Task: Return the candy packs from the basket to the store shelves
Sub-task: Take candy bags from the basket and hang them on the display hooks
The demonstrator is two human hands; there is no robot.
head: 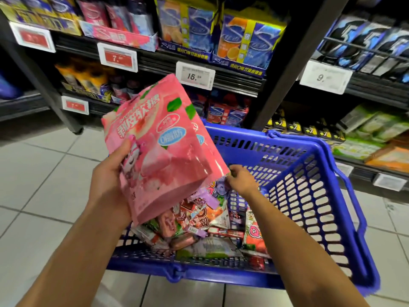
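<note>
My left hand (pixel 110 173) grips pink candy packs (pixel 163 147), what looks like two stacked together, held up over the left side of the blue basket (pixel 309 196). My right hand (pixel 241 178) reaches into the basket just under the pink packs' lower corner and its fingers pinch a purple-and-white pack (pixel 218 188) there. Several more candy packs (pixel 199 227) in red, orange, green and white lie in a heap on the basket's floor.
Store shelves (pixel 221 78) with candy and gum boxes and white price tags (pixel 195 75) stand right behind the basket. A dark upright post (pixel 294 63) splits the shelving. More green and orange packs (pixel 371 129) sit low on the right. Tiled floor (pixel 44 173) lies to the left.
</note>
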